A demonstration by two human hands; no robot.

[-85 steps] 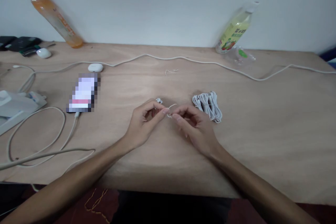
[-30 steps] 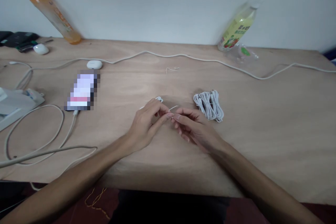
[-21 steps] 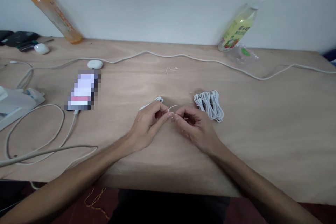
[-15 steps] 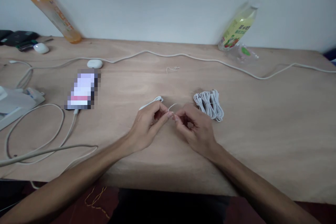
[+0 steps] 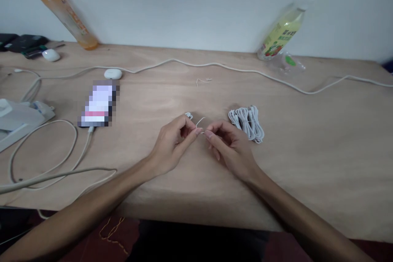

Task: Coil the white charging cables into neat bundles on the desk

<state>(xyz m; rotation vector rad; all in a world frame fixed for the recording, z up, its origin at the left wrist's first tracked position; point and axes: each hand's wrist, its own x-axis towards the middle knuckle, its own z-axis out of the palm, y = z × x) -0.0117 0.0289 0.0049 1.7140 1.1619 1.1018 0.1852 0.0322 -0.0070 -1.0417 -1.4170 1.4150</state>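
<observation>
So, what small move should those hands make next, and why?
Perhaps the right hand should ease gently away from the left hand, drawing the thin white strand tighter: both hands seem to pinch it close together, a short bit spans the gap between them, and a curved end sticks up loosely beside the left thumb.

Orange-filled bottle [image 5: 66, 15] is stood at the tabletop's [image 5: 322, 143] back edge, left | yellow-labelled bottle [image 5: 283, 32] is stood at right, a clear wrapper [image 5: 289, 63] laid beside it | long white cable [image 5: 215, 64] is strung across in front | white case [image 5: 113, 74] is set just behind a phone [image 5: 98, 104] joined to a pale cord [image 5: 89, 142]
</observation>
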